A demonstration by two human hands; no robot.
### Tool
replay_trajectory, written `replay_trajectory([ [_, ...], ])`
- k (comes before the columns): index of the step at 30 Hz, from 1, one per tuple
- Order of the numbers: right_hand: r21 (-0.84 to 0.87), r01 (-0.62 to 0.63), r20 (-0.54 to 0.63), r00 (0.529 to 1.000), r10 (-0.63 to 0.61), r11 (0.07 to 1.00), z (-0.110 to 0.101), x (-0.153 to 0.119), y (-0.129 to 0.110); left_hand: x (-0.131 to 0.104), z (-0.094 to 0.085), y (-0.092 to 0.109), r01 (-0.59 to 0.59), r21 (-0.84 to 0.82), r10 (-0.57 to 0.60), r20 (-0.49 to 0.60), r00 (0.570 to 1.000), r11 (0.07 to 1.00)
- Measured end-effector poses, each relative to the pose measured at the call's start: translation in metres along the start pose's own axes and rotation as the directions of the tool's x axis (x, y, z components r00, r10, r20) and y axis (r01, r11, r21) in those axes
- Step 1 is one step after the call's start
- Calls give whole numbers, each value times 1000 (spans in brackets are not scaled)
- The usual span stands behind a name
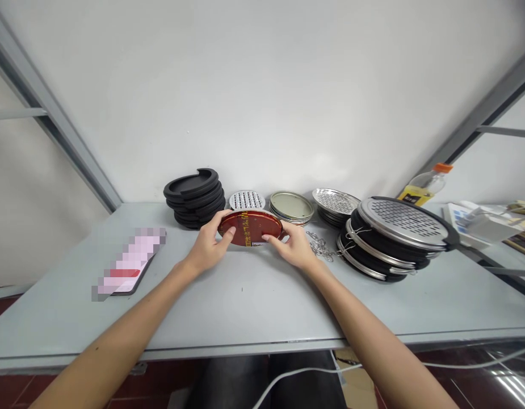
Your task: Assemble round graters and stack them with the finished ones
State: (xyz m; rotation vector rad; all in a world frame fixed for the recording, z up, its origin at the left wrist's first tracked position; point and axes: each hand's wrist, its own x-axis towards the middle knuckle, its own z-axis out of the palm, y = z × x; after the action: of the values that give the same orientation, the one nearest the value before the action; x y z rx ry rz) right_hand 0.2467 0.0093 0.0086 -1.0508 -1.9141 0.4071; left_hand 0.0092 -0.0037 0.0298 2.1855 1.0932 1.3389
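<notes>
Your left hand and right hand hold a round red disc at the centre of the frame, its face turned toward you. The fingers of each hand are closed round its edge, parted only by its thickness; both thumbs press the near face, and the other fingers are largely hidden. A band of yellow characters crosses this face, too small to read; a white label at the lower edge is likewise illegible. At right on the desk, an orange-capped bottle carries a yellow label with unreadable dark print. At left lies a phone, its screen pixelated. Black rings stand stacked left of centre.
</notes>
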Motion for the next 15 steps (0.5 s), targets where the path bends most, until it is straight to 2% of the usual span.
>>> replay_trajectory([
  [7, -178, 77, -60, 994, -89, 981, -1, -1, 6, -1, 1, 4, -73, 50, 69, 81, 994, 996],
  [15, -268, 119, -59, 988, -140, 956, -3, -3, 15, -6, 1, -2, -48, 137, 27, 154, 988, 989],
])
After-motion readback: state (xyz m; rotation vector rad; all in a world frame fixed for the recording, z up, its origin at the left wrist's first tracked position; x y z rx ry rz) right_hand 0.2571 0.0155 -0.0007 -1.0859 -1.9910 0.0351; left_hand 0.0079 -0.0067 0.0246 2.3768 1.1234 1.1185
